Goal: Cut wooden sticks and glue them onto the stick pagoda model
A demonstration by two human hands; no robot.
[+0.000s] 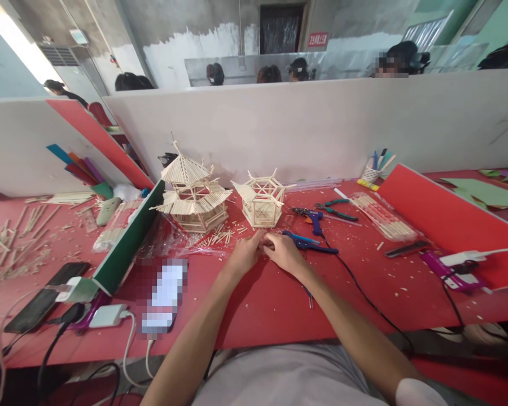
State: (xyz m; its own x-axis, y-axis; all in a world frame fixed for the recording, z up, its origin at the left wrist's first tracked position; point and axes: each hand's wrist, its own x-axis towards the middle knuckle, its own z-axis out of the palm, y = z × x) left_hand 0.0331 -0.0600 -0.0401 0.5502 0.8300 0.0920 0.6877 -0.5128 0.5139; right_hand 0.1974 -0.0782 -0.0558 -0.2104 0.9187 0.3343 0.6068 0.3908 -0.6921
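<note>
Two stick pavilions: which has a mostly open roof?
The shorter pavilion, on the right: its top is slatted only at left, bare frame elsewhere. The taller pavilion, on the left, has a slatted peaked roof.

Stick models (pixel 262 213) look matt wooden, the tabletop (pixel 266 310) smooth.

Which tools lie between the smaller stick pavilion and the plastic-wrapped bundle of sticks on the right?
In the head view, a blue glue gun lies nearer the smaller pavilion, and green-handled pliers lie nearer the wrapped bundle.
</note>
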